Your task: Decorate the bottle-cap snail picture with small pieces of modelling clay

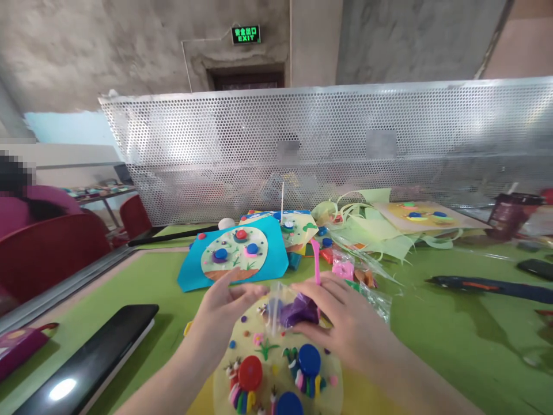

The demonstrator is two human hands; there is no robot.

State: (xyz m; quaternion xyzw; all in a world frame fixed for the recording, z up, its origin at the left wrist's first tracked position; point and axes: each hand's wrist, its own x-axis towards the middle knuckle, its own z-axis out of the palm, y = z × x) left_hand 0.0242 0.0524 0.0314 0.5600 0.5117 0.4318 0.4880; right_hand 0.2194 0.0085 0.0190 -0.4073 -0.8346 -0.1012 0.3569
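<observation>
My left hand (222,308) pinches the edge of a small clear plastic bag (279,302). My right hand (341,314) grips the other side of the bag, fingers closed over a lump of purple clay (299,311) inside it. A pink plastic tool (316,259) sticks up just behind my right hand. Under both hands lies a round pale-yellow craft sheet (276,369) decorated with red and blue bottle caps and bits of coloured clay.
A blue card with a similar round picture (235,253) lies ahead. Paper strips, clay bags and more craft sheets (415,216) crowd the back. A black phone (93,357) lies left, a glue gun (488,285) right, a dark cup (512,213) far right. A perforated metal screen (328,144) bounds the green table. A person sits far left.
</observation>
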